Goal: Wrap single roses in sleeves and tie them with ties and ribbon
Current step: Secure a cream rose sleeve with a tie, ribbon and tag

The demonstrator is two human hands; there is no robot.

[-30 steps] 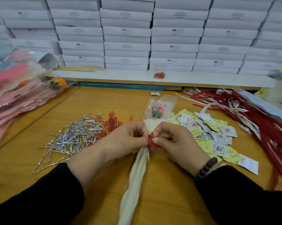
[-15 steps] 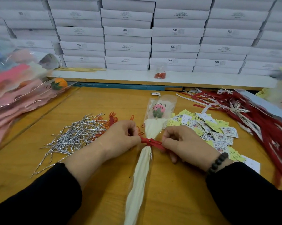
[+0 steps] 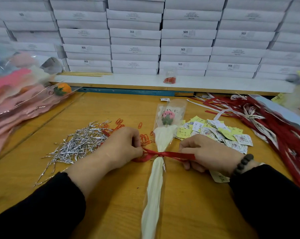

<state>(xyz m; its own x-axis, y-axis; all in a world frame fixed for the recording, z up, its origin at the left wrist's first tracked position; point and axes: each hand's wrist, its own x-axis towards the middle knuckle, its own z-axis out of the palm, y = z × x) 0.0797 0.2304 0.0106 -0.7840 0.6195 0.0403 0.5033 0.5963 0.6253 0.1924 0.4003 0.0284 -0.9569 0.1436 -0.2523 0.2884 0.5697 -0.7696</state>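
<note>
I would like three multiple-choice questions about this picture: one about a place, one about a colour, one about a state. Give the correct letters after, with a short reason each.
1. Where does the pile of silver ties lie from the sleeved rose?
A. left of it
B. right of it
C. on top of it

2. What colour is the ribbon around the sleeve?
A. white
B. red
C. blue

3. What is the state of the ribbon?
A. lying loose on the table
B. knotted, ends pulled by both hands
C. rolled on a spool

Answers: 1 A, the ties lie beyond the left hand. 2 B, it is plainly red. 3 B, the left hand and right hand each grip an end.
</note>
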